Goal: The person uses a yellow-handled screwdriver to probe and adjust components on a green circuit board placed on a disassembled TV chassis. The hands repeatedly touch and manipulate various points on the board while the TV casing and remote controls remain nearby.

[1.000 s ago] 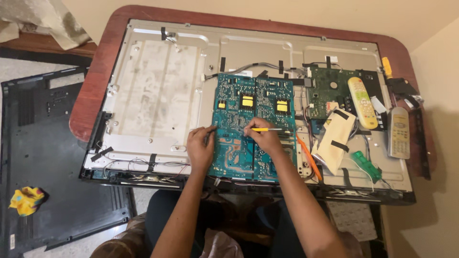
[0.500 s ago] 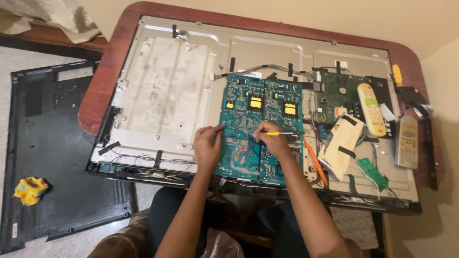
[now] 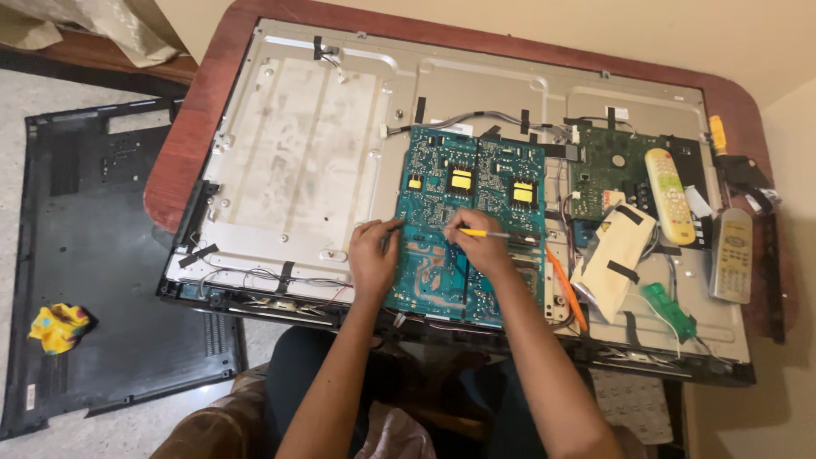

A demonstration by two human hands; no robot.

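Teal circuit board (image 3: pixel 472 225) lies flat on the bare metal back of a flat-panel chassis (image 3: pixel 289 161), roughly centre of frame, with three yellow components across its upper half. Right hand (image 3: pixel 478 246) rests on the board's middle, fingers curled shut around a thin yellow-handled tool (image 3: pixel 484 234) that lies nearly level, handle pointing to 3 o'clock. Cannot tell exactly what the tip touches, it is hidden under the fingers. Left hand (image 3: pixel 374 255) sits at the board's left edge, at 9 o'clock from the right hand, fingers loosely bent, forefinger and thumb pinching the board's edge or something small there; too small to tell which. Smaller green board (image 3: pixel 608 170) is mounted at 2 o'clock from the right hand, just beside the teal one. Yellow-white remote (image 3: pixel 670 195) lies over the green board's right side; a grey remote (image 3: pixel 733 255) sits at 3 o'clock near the chassis edge. Cream packet with black tape strips (image 3: pixel 616 251) lies just right of the teal board, with an orange-handled tool (image 3: pixel 565 289) between them. Chassis rests on a reddish wooden table (image 3: pixel 183 144). Black plastic rear cover (image 3: pixel 93 255) lies on the floor at 9 o'clock, with a yellow cloth (image 3: pixel 58 327) on it.
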